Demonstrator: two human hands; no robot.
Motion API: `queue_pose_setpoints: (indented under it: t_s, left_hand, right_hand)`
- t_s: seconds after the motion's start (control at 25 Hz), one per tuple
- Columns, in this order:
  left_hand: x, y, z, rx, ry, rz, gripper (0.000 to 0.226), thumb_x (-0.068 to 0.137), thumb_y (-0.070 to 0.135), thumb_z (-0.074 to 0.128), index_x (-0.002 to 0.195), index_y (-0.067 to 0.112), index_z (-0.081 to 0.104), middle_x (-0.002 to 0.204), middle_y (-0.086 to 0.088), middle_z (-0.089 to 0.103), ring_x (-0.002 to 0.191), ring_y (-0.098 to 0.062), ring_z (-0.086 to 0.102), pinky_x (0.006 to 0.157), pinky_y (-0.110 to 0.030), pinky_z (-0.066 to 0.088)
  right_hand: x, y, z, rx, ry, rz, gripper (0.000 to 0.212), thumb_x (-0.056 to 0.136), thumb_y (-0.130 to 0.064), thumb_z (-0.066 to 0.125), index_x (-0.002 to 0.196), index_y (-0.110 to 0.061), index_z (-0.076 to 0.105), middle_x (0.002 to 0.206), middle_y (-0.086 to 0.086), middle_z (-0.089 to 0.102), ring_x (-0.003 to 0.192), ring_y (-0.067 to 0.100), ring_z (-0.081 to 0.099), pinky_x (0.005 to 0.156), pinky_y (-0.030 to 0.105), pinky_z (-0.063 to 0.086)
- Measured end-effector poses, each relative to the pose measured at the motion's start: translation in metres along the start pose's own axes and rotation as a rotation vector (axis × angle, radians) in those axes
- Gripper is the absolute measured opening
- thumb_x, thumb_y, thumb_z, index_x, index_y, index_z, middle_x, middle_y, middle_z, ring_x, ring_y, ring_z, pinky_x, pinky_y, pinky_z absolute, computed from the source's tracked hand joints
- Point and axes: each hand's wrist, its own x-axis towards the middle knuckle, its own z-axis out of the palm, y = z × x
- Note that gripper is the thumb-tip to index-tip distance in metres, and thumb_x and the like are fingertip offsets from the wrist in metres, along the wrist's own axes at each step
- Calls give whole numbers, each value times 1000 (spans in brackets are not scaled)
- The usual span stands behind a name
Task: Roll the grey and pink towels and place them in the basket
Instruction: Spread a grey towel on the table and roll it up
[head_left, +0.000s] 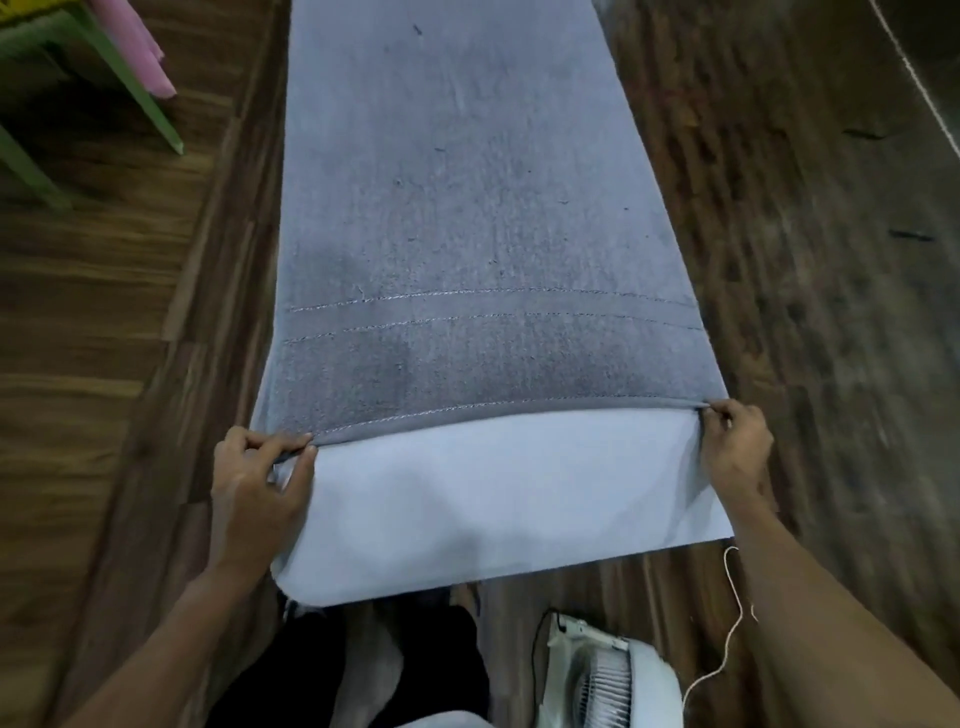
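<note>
The grey towel (467, 208) lies stretched out lengthwise on a wooden floor, running away from me. Its near end is folded over toward me, showing a paler underside (493, 499). My left hand (260, 478) pinches the left corner of the folded hem between thumb and fingers. At the right corner of the same hem, my right hand (737, 447) pinches the fabric. A pink towel (140, 47) hangs at the top left beside a green frame. No basket is in view.
A green-legged chair or stool (130, 88) stands at the top left. A small white fan (608, 675) with a thin white cord (727, 639) sits on the floor near my right forearm. My legs show below the towel's near edge.
</note>
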Motion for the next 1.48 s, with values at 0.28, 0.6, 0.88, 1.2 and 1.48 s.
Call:
queue_pose_setpoints:
  t_s: [0.28, 0.6, 0.88, 1.2, 1.48]
  left_hand:
    - [-69, 30, -8, 167, 8, -130, 40, 85, 37, 48, 99, 6, 69, 95, -10, 47, 89, -32, 47, 71, -41, 42]
    - [-63, 76, 38, 279, -192, 86, 47, 93, 31, 38, 129, 10, 60, 139, -19, 48, 128, -40, 45, 103, -50, 39]
    - [-69, 63, 25, 240, -342, 189, 46, 89, 19, 36, 125, 13, 63, 134, -18, 52, 121, -38, 51, 91, -49, 51]
    - [-62, 40, -20, 188, -239, -164, 40, 94, 2, 47, 128, 20, 57, 133, -5, 48, 125, -24, 38, 99, -41, 41]
    - [-49, 42, -14, 257, -279, -78, 30, 93, 9, 41, 117, 8, 59, 118, -9, 56, 110, -24, 45, 87, -44, 49]
  right_hand:
    - [-25, 47, -19, -4, -86, -120, 18, 91, -8, 60, 106, -3, 70, 108, 21, 59, 95, 42, 60, 86, 44, 47]
    - [-50, 16, -9, -98, -241, -613, 36, 91, -16, 61, 126, -14, 63, 124, 18, 56, 113, 35, 53, 93, 46, 50]
    - [-66, 49, -18, -168, -245, -579, 35, 88, -11, 68, 123, -16, 67, 130, 14, 58, 113, 34, 59, 88, 47, 54]
    - [-36, 59, -38, -81, -325, -528, 40, 84, 5, 65, 118, -14, 66, 117, 3, 57, 108, 25, 53, 93, 39, 49]
    - [-9, 56, -45, -91, -374, -483, 30, 91, 2, 56, 116, -10, 67, 120, 8, 62, 108, 24, 53, 95, 38, 46]
